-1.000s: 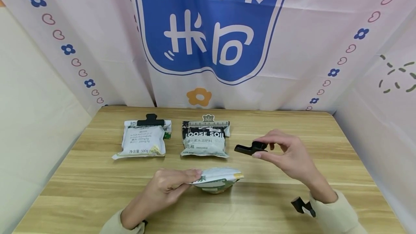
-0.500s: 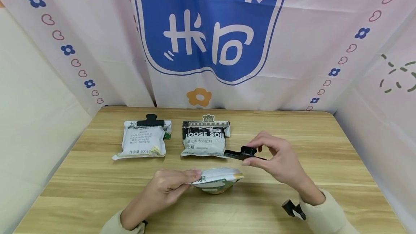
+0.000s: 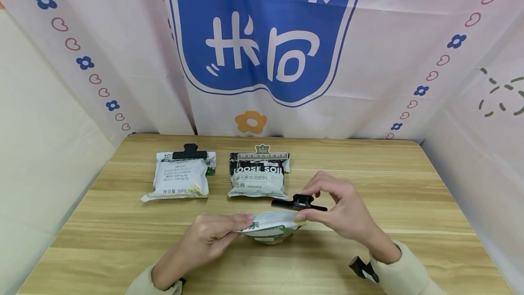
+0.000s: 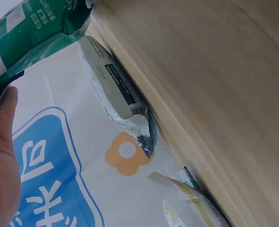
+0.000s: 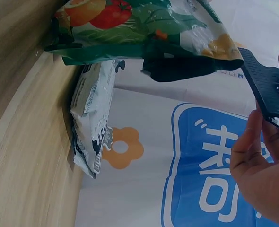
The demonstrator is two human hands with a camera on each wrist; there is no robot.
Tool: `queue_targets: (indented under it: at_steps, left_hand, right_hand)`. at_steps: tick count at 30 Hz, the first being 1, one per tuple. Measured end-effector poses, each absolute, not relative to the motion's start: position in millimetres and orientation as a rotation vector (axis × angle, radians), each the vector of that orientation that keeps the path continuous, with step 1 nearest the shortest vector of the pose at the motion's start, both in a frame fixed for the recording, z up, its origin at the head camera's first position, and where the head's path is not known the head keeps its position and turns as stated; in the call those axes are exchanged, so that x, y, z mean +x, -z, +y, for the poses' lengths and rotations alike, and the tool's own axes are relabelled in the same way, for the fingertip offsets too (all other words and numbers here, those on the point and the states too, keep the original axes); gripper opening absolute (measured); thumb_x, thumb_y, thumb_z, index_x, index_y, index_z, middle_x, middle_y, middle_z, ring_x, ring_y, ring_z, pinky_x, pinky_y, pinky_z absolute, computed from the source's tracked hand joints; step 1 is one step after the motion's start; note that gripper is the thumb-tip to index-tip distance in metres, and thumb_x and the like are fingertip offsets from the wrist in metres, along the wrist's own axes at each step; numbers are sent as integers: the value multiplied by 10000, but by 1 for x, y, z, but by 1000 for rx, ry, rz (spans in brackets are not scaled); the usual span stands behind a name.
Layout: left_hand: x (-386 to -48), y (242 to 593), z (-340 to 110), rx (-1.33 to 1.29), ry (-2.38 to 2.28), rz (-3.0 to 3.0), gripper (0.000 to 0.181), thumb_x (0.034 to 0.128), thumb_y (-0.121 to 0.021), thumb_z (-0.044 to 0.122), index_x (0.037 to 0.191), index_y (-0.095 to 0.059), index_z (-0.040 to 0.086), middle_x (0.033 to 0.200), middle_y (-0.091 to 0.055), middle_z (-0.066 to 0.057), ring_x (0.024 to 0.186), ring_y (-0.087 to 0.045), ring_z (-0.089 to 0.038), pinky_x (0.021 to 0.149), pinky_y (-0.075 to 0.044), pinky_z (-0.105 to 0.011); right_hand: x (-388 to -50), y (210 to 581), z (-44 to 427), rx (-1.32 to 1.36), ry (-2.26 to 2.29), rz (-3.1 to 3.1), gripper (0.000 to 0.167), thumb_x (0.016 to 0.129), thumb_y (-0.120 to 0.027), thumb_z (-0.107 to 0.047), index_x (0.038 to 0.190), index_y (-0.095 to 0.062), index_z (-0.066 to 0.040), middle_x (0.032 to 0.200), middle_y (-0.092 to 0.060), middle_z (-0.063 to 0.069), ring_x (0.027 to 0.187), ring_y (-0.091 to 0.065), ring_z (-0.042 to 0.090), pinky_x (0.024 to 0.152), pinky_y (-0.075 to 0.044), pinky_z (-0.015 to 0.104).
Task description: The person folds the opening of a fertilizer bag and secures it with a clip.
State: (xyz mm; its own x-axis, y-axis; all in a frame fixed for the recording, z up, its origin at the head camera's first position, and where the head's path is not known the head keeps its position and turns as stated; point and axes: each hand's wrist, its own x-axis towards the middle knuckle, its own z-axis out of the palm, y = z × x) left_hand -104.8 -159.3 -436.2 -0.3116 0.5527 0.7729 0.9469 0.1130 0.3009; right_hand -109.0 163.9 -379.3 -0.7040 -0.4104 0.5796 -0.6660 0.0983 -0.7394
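Observation:
My left hand (image 3: pixel 217 233) pinches the folded top edge of a white and green fertilizer bag (image 3: pixel 270 232), thumb on top. In the right wrist view the bag (image 5: pixel 144 33) shows printed vegetables. Between thumb and fingers, my right hand (image 3: pixel 341 206) holds a black bag clip (image 3: pixel 302 201) by its handles. The clip lies lengthwise just behind the bag's right end; whether they touch, I cannot tell. The right wrist view has the clip (image 5: pixel 265 90) beside a corner of the bag. Part of my left hand (image 4: pixel 4 156) appears in the left wrist view.
Two clipped bags lie toward the back of the wooden table (image 3: pixel 393 176): a white one (image 3: pixel 180 179) with a black clip (image 3: pixel 190 151), and a black-and-white "LOOSE SOIL" bag (image 3: pixel 258 179) with a decorated clip (image 3: pixel 263 153). A printed curtain (image 3: pixel 139 58) hangs behind.
My right hand has brought the black bag clip left and toward me, from the table's right side to the held bag. My left hand and its bag stay in place.

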Motion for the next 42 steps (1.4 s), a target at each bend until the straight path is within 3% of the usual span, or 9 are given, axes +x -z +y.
queue_targets:
  at_steps: [6,13,19,23,28,42]
  left_hand:
    - [-104,436,-159,-1452,1093,-1924,155,993,-688,14,1100,-792,-27,1072,-805,-198,970,-811,-295,908,-632,-236]
    - [-103,435,-159,-1435,1103,-1949,154,981,-702,9,1101,-794,-19,1076,-806,-190,967,-812,-291,906,-631,-229]
    - [-102,433,-159,-1424,1112,-1973,162,1014,-673,39,1104,-797,-13,1083,-808,-176,969,-812,-280,899,-635,-229]
    - [-102,433,-159,-1420,1110,-1982,192,1042,-637,65,1112,-797,-15,1087,-808,-171,970,-811,-273,897,-636,-228]
    - [-102,434,-159,-1424,1098,-1973,214,1056,-618,84,1120,-796,-15,1086,-808,-171,968,-811,-269,898,-635,-228]
    - [-103,435,-158,-1431,1089,-1947,184,1017,-671,50,1140,-788,-23,1081,-805,-179,944,-813,-264,868,-640,-221]
  right_hand:
    - [-105,379,159,1156,-1500,-2102,348,747,-941,-62,1048,-793,-152,924,-769,-16,879,-670,99,777,-573,214]
    - [-100,380,145,1357,-1300,-1889,235,872,-876,-206,1002,-767,-44,867,-721,14,849,-621,124,777,-542,206]
    - [-95,376,134,1492,-1089,-1776,224,969,-776,-211,944,-730,7,827,-632,27,832,-548,134,750,-500,180]
    - [-94,376,129,1545,-954,-1761,201,976,-760,-188,942,-725,7,802,-580,11,806,-513,130,727,-470,181]
    - [-94,380,123,1561,-802,-1787,180,979,-757,-193,961,-725,-17,863,-644,9,839,-552,143,767,-509,199]
    - [-99,385,120,1567,-677,-1829,159,999,-735,-218,957,-710,-68,885,-655,-21,840,-545,122,772,-488,218]
